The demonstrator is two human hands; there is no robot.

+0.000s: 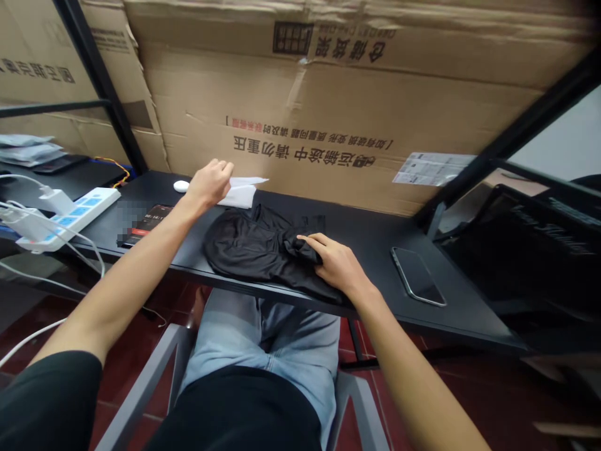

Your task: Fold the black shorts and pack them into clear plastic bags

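Note:
A bunched black cloth (248, 244) lies on the black desk (370, 250) in front of me. My right hand (335, 260) grips a gathered fold of it near its right end. Raised above the desk's back left part, my left hand (212, 183) is closed, its fingers curled; what they hold, if anything, is hidden. Just behind and right of that hand lie white papers or a folded white cloth (240, 195). A small white rounded object (181, 186) rests left of it.
A phone (417, 275) lies at the right, another device (153, 219) under my left forearm. A white power strip (79, 216) with cables is at the left. Cardboard (282, 94) stands behind the desk; a black bag-like item (530, 250) is at far right.

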